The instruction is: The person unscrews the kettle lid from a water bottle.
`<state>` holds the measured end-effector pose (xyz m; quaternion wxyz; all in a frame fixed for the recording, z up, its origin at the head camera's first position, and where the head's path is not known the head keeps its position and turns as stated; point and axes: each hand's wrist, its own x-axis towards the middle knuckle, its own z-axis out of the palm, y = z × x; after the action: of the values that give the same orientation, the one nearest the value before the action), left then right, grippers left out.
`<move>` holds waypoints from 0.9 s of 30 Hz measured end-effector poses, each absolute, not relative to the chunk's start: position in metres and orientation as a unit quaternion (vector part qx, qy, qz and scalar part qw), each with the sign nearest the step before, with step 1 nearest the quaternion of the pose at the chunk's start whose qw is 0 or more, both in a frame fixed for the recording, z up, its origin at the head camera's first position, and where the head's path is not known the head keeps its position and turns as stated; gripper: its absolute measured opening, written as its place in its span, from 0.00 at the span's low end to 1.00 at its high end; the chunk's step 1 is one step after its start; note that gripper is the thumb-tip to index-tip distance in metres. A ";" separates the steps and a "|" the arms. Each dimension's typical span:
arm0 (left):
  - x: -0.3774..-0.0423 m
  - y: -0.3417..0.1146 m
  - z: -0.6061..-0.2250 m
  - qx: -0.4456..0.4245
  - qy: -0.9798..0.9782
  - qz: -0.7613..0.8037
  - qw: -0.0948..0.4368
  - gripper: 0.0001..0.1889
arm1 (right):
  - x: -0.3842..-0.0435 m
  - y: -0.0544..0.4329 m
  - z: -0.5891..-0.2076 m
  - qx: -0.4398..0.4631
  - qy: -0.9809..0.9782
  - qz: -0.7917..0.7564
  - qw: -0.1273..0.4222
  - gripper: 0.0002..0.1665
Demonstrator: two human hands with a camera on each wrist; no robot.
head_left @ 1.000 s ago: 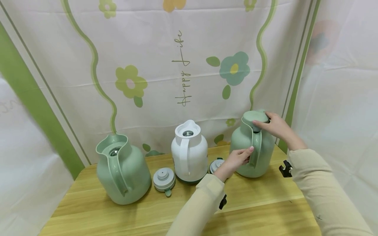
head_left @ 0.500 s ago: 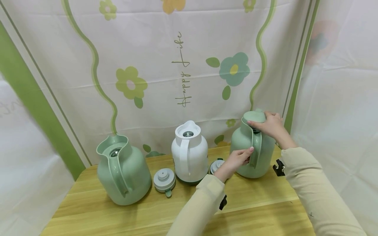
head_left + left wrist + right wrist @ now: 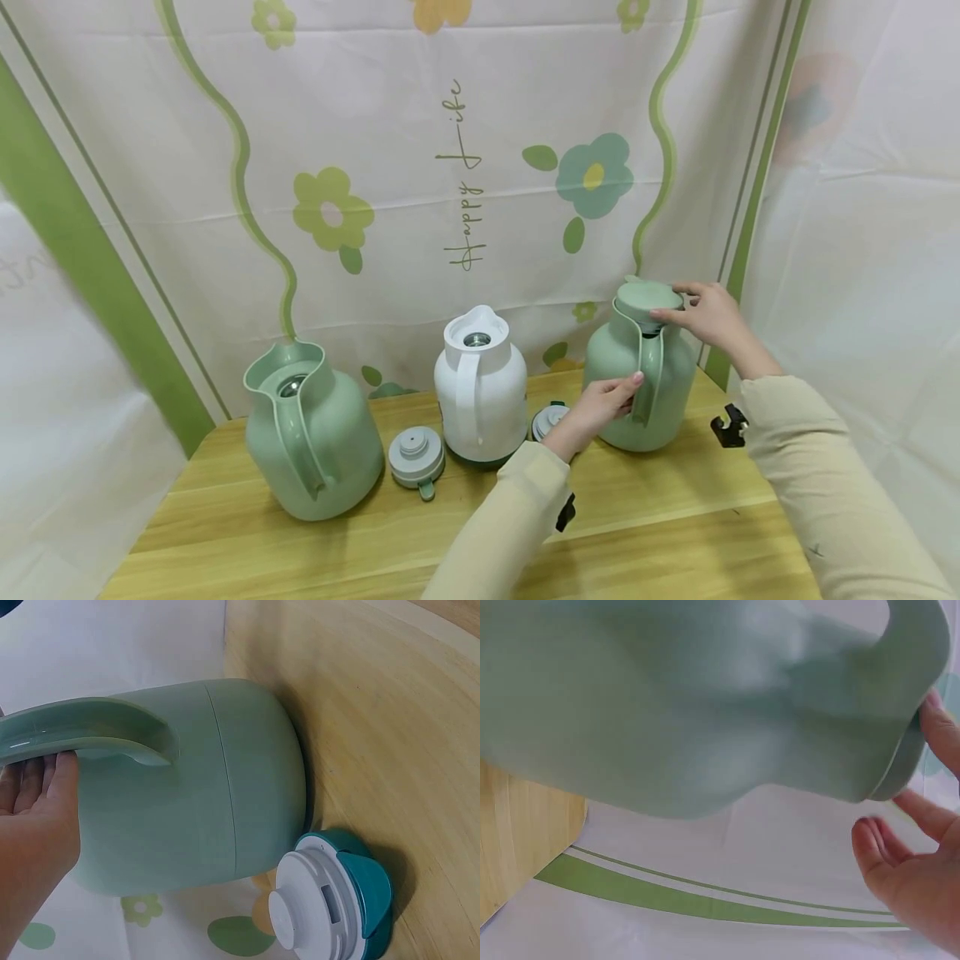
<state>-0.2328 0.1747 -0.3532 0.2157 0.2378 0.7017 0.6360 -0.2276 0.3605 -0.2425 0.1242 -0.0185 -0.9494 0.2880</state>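
Note:
In the head view, a green thermos jug [image 3: 611, 375] stands upright at the right of the table. My left hand [image 3: 600, 408] holds its handle [image 3: 651, 379]; the left wrist view has the fingers [image 3: 34, 784] tucked against the inner side of that handle. Up at the jug's mouth, my right hand [image 3: 712, 315] pinches the edge of the green lid [image 3: 647, 298] between thumb and fingers. This lid sits in the mouth with a small dark gap showing above the handle, and its tab points to the back left. Seen from the right wrist, the other fingers are loosely bent below the lid.
A lidless white thermos jug [image 3: 487, 400] stands mid-table, with a lidless green one [image 3: 337, 450] at the left. One grey-white lid [image 3: 416, 457] lies between them; another lid [image 3: 330, 896] lies beside the held jug. A flowered cloth [image 3: 390, 108] hangs behind the table [image 3: 637, 533].
The lid has turned, its tab swinging from the back right to the back left. My right hand first moved left, then back right. My left hand stayed on the handle.

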 end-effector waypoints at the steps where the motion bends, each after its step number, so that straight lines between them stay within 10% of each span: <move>1: -0.233 0.175 -0.353 0.239 0.703 0.634 0.216 0.29 | -0.227 0.362 -0.242 -0.017 -0.948 0.293 0.120 0.46; 27: -0.234 0.174 -0.354 0.234 0.701 0.636 0.221 0.29 | -0.240 0.339 -0.248 -0.031 -0.956 0.269 0.115 0.57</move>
<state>-0.2341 0.1740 -0.3544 0.2210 0.2335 0.7013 0.6362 -0.2405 0.3389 -0.2478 0.1152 -0.0308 -0.9558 0.2687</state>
